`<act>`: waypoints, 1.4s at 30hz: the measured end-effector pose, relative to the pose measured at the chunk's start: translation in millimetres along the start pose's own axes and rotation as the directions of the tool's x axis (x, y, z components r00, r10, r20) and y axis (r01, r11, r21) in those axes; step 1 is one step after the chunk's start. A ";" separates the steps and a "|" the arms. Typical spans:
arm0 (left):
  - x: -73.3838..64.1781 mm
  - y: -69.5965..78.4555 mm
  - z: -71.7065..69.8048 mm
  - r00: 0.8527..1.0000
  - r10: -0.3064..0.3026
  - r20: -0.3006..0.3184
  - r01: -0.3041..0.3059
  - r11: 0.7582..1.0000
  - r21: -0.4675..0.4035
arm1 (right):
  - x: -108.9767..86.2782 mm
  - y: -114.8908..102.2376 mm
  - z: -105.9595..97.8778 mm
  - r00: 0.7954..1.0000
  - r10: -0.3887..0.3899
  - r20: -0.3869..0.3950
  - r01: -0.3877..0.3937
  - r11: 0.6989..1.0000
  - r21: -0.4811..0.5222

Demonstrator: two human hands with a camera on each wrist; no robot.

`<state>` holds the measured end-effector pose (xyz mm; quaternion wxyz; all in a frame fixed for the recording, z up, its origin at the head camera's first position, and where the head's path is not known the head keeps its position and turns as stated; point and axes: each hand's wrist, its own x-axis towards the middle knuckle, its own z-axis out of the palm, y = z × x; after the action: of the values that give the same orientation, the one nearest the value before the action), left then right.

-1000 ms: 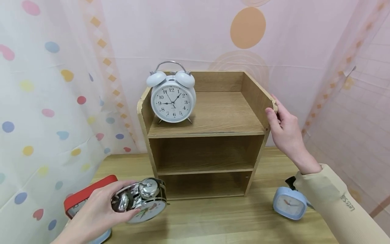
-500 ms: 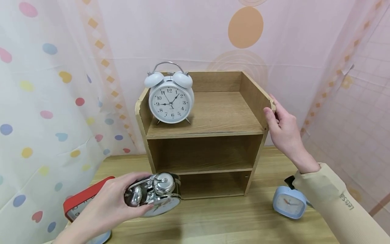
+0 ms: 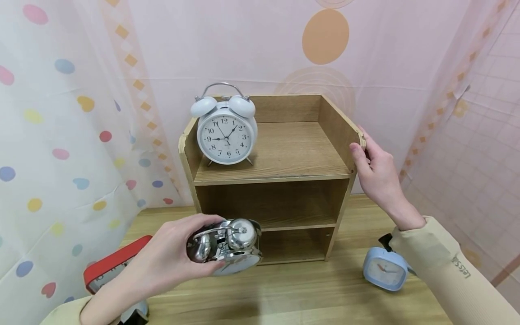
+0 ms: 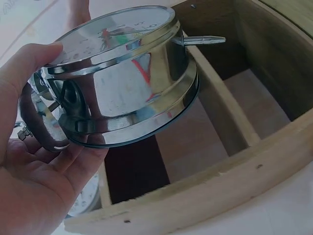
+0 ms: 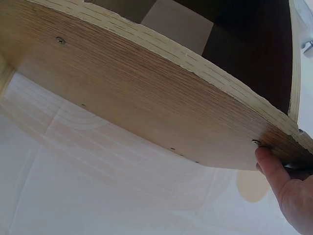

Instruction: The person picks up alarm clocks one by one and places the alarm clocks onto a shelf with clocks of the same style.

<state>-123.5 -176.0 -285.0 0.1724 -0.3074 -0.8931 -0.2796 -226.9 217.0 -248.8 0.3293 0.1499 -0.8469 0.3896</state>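
My left hand (image 3: 172,255) grips a chrome twin-bell alarm clock (image 3: 242,234) round its bell end, its face tipped upward. In the left wrist view, the clock's shiny side (image 4: 117,88) and one small leg (image 4: 205,41) show, with the thumb on the face's edge. That hand is in front of the lower part of a three-level wooden shelf (image 3: 272,177). My right hand (image 3: 379,176) holds the front edge of the shelf's right side panel, thumb on the inside. Fingers (image 5: 274,169) press the panel's outer face (image 5: 146,93) in the right wrist view.
A white twin-bell alarm clock (image 3: 226,137) stands at the left of the top level. On the table (image 3: 300,298), a small blue clock (image 3: 385,268) is at the right. A red clock (image 3: 115,259) is at the left, partly behind my left arm. Patterned curtains (image 3: 260,45) hang behind.
My left hand has carried the chrome alarm clock to the right and a little up, in front of the shelf. The right hand stays on the side panel.
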 end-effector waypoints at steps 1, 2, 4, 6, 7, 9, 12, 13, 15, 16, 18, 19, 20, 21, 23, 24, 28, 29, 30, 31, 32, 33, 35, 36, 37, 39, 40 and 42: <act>2.8 1.7 -0.2 1.000 0.016 -0.005 -0.016 1.000 0.005 | -0.1 0.2 -0.1 1.000 0.000 -0.001 0.000 1.000 0.000; 5.3 3.4 -0.5 0.999 0.030 -0.011 -0.030 0.999 0.011 | -0.2 0.4 -0.1 1.000 -0.001 -0.003 0.001 1.000 -0.002; 10.3 6.5 -1.2 0.999 0.045 -0.015 -0.045 0.999 0.015 | -0.3 1.0 -0.3 1.000 -0.003 -0.006 0.003 1.000 -0.001; 14.8 9.0 -1.9 0.998 0.055 -0.014 -0.054 0.998 0.017 | -0.4 1.6 -0.2 1.000 -0.008 -0.009 0.008 1.000 0.001; 16.9 10.3 -2.4 0.998 0.060 -0.015 -0.059 0.998 0.017 | -0.4 1.8 -0.1 1.000 -0.009 -0.009 0.009 1.000 0.001; 21.6 13.2 -3.6 0.998 0.063 -0.010 -0.063 0.998 0.010 | -0.3 2.4 0.0 1.000 -0.010 -0.010 0.010 1.000 0.003; 29.1 17.1 -5.4 0.996 0.089 -0.011 -0.089 0.996 -0.004 | -0.4 2.7 0.4 1.000 -0.014 -0.010 0.014 1.000 0.006; 31.8 18.5 -5.9 0.995 0.099 -0.014 -0.099 0.995 -0.006 | -0.5 2.8 0.3 1.000 -0.015 -0.011 0.015 1.000 0.007; 37.2 20.5 -7.0 0.993 0.119 -0.020 -0.119 0.993 -0.007 | -0.5 2.6 0.4 1.000 -0.015 -0.013 0.015 1.000 0.009; 39.6 21.3 -7.4 0.991 0.131 -0.024 -0.131 0.991 -0.007 | -0.5 2.4 0.4 1.000 -0.015 -0.013 0.015 1.000 0.009; 44.2 23.2 -8.3 0.989 0.145 -0.029 -0.145 0.989 -0.009 | -0.4 2.0 0.6 1.000 -0.013 -0.014 0.014 1.000 0.009; 46.6 24.3 -8.8 0.989 0.146 -0.028 -0.146 0.989 -0.011 | -0.3 1.9 0.7 1.000 -0.012 -0.013 0.012 1.000 0.010; 48.7 25.5 -9.4 0.989 0.145 -0.026 -0.145 0.989 -0.012 | -0.3 1.8 0.8 1.000 -0.012 -0.014 0.012 1.000 0.008; 50.8 26.8 -10.1 0.989 0.145 -0.026 -0.146 0.989 -0.012 | -0.3 1.8 0.9 1.000 -0.013 -0.014 0.013 1.000 0.006; 54.9 29.6 -11.8 0.990 0.142 -0.021 -0.143 0.990 -0.019 | -0.4 1.7 1.0 1.000 -0.010 -0.013 0.010 1.000 0.001; 57.0 31.1 -12.8 0.990 0.143 -0.020 -0.143 0.990 -0.019 | -0.5 1.6 1.0 1.000 -0.009 -0.012 0.009 1.000 -0.001; 65.5 37.1 -16.8 0.985 0.169 -0.023 -0.169 0.986 -0.013 | -0.8 1.0 1.1 1.000 -0.002 -0.005 0.002 1.000 0.011; 67.7 38.6 -17.9 0.984 0.175 -0.024 -0.176 0.984 -0.016 | -0.7 0.6 1.4 1.000 -0.002 -0.005 0.003 1.000 0.017; 69.8 39.9 -19.0 0.983 0.182 -0.027 -0.183 0.983 -0.015 | -0.7 0.3 1.7 1.000 -0.003 -0.004 0.003 1.000 0.020; 72.3 41.3 -20.0 0.982 0.186 -0.028 -0.187 0.982 -0.016 | -0.6 0.2 1.7 1.000 -0.002 -0.006 0.002 1.000 0.020; 74.9 42.8 -20.9 0.982 0.188 -0.028 -0.189 0.982 -0.020 | -0.5 0.0 1.8 1.000 -0.003 -0.006 0.003 1.000 0.019; 77.4 44.3 -21.9 0.982 0.189 -0.027 -0.189 0.982 -0.028 | -0.6 -0.1 1.9 1.000 -0.003 -0.006 0.003 1.000 0.015; 83.0 47.1 -23.7 0.981 0.195 -0.025 -0.195 0.980 -0.033 | -0.6 -0.3 2.0 1.000 -0.002 -0.008 0.002 1.000 0.010; 85.8 48.4 -24.6 0.980 0.196 -0.024 -0.196 0.980 -0.033 | -0.8 -0.3 1.9 1.000 -0.002 -0.009 0.002 1.000 0.009; 88.7 49.7 -25.7 0.980 0.198 -0.023 -0.199 0.979 -0.035 | -0.9 -0.2 1.8 1.000 -0.002 -0.010 0.002 1.000 0.010; 94.6 52.6 -28.2 0.978 0.206 -0.023 -0.207 0.978 -0.038 | -1.3 0.0 1.4 1.000 0.000 -0.010 0.000 1.000 0.014; 97.4 54.1 -29.4 0.977 0.211 -0.022 -0.211 0.977 -0.035 | -1.4 0.1 1.1 1.000 0.001 -0.011 -0.001 1.000 0.014; 102.6 57.4 -31.9 0.976 0.219 -0.019 -0.220 0.975 -0.024 | -1.3 0.5 0.4 1.000 0.004 -0.009 -0.004 1.000 0.015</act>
<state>-159.2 -111.2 -188.2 0.2054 -0.4040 -0.8486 -0.2730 -226.3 217.0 -250.1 0.3311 0.1490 -0.8427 0.3974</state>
